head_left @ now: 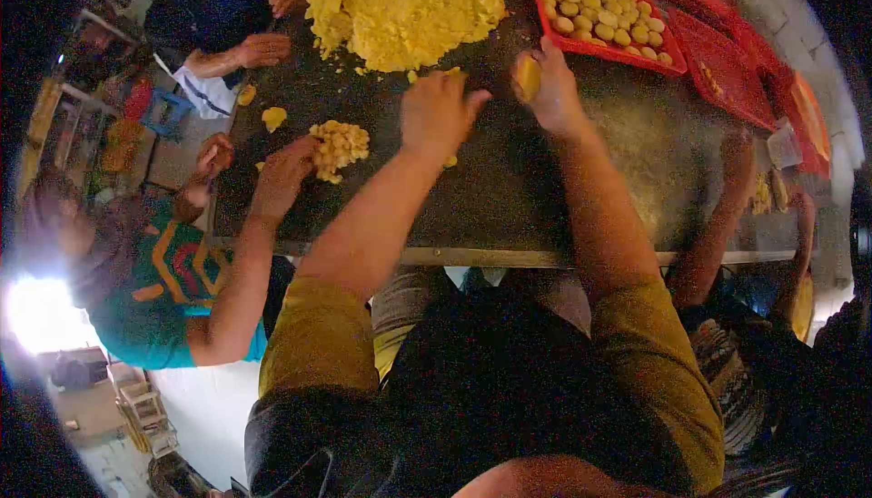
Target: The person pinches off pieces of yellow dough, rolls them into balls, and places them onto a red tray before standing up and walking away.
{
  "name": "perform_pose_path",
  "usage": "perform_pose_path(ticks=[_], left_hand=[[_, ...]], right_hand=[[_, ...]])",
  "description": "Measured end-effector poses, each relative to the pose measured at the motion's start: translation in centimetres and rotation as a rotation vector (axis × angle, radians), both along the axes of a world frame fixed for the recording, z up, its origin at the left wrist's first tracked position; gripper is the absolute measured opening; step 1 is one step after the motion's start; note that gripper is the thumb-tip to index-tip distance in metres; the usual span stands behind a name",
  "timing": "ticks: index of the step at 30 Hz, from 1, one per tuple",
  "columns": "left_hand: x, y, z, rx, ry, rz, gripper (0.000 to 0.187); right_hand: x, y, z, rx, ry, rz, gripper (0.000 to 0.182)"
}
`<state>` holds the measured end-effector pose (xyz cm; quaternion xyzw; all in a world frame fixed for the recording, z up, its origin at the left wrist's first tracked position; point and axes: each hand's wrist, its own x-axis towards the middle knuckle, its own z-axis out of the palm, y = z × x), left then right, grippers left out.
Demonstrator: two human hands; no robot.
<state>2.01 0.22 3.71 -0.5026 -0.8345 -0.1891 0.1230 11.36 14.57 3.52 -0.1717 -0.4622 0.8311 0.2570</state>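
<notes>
A large mound of crumbly yellow dough (409, 8) lies on the dark table (490, 180). My left hand (436, 117) is just below the mound's lower edge, its thumb spread away from the fingers; a bit of yellow dough shows at its fingertips. Farther right, my right hand (552, 89) holds a piece of yellow dough (526, 78) on its left side, near the corner of a red tray (545, 21). Rows of round dough balls (599, 8) fill that tray.
On the left, a person in a teal shirt (136, 335) reaches to a pile of pale pieces (340, 148). Another person's hand (263, 49) rests at the upper left. More red trays (727, 71) stand at the upper right, near a person's arms (731, 180).
</notes>
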Motion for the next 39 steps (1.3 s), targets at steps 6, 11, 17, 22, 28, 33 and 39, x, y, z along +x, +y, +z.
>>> perform_pose_path(ticks=[6,11,17,22,28,33,39], left_hand=[[0.8,0.1,-1.6,0.148,0.299,-0.069,0.049],[0.4,-1.2,-1.6,0.128,0.418,-0.017,0.045],[0.8,-0.6,-2.0,0.103,0.480,-0.135,0.046],[1.6,-1.8,-0.8,0.005,0.351,-0.038,0.044],[0.9,0.4,-2.0,0.135,0.375,-0.033,0.046],[-1.7,0.0,-2.3,0.182,0.204,0.149,0.041],[-5.6,-0.1,-3.0,0.685,-0.247,0.034,0.023]], right_hand=[[-0.8,-1.4,-0.9,0.269,0.040,-0.155,0.028],[-1.1,0.4,-2.5,1.012,-0.405,-0.232,0.025],[-0.8,-1.4,-1.7,1.435,-0.443,-0.256,0.028],[-0.8,1.5,-2.5,1.104,-0.434,-0.258,0.029],[-0.8,-1.3,-1.4,0.250,-0.079,-0.111,0.034],[0.7,-2.4,1.4,0.419,-0.303,-0.161,0.031],[-0.4,-5.5,2.0,0.584,-0.484,0.119,0.044]])
